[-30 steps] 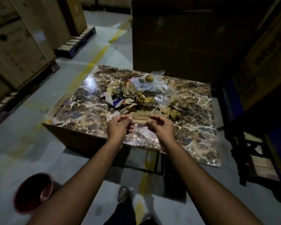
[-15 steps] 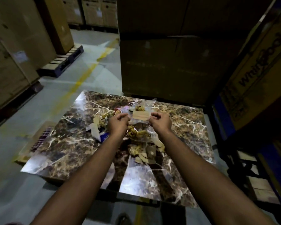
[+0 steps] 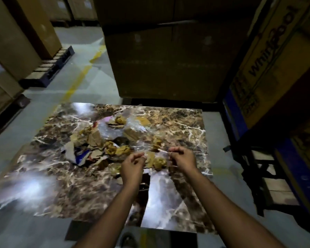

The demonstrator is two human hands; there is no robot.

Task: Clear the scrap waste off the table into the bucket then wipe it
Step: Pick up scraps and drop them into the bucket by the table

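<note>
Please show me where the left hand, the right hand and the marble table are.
left hand point(image 3: 132, 164), head view, on the back of the hand.
right hand point(image 3: 183, 158), head view, on the back of the hand.
marble table point(image 3: 48, 190), head view, bare top.

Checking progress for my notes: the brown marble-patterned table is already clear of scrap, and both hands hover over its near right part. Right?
Not quite. The head view shows torn cardboard and crumpled paper scrap piled on the brown marble-patterned table. The left hand and right hand do hover there.

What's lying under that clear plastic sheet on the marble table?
Through the clear plastic sheet on the table, torn cardboard pieces show, and a crumpled paper ball sits on top. Glare hides whatever else lies beneath.
</note>
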